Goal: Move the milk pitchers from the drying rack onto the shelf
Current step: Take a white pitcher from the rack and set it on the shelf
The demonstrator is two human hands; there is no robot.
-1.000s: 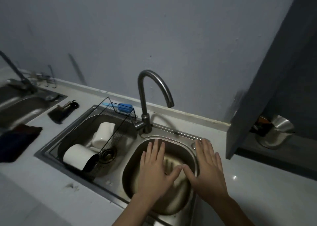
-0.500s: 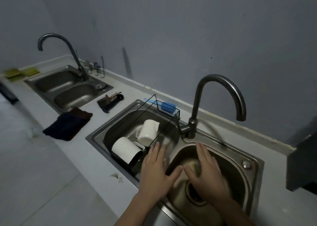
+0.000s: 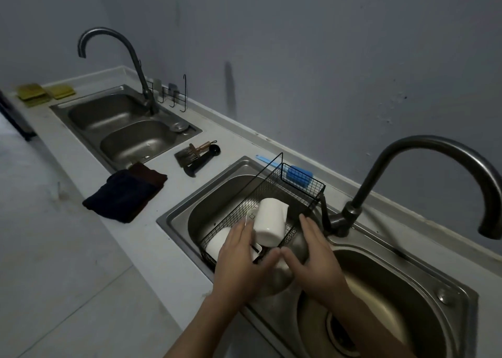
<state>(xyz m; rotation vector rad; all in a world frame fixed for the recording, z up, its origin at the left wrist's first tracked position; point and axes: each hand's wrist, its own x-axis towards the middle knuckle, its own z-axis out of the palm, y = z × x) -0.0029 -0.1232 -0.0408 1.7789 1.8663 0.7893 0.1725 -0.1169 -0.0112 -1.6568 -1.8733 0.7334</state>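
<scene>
A black wire drying rack [image 3: 274, 184] sits in the left basin of the near sink. A white milk pitcher [image 3: 271, 220] lies tilted in the rack, mouth away from me. A second white pitcher [image 3: 217, 242] lies at the rack's near left corner, partly hidden under my left hand [image 3: 241, 260]. That hand hovers flat with fingers apart over the rack's near edge. My right hand [image 3: 316, 260] is also flat with fingers spread, just right of the tilted pitcher. Neither hand holds anything. The shelf is out of view.
The dark faucet [image 3: 423, 173] arches over the near sink [image 3: 448, 298] on the right. A blue sponge [image 3: 297, 174] sits in the rack's far pocket. On the counter lie a dark cloth [image 3: 125, 194] and brushes [image 3: 197, 155]. A second sink [image 3: 127, 124] lies farther left.
The view has swung left, and the cabinet with the steel pitcher has left the frame. Both hands moved from over the right basin to over the drying rack.
</scene>
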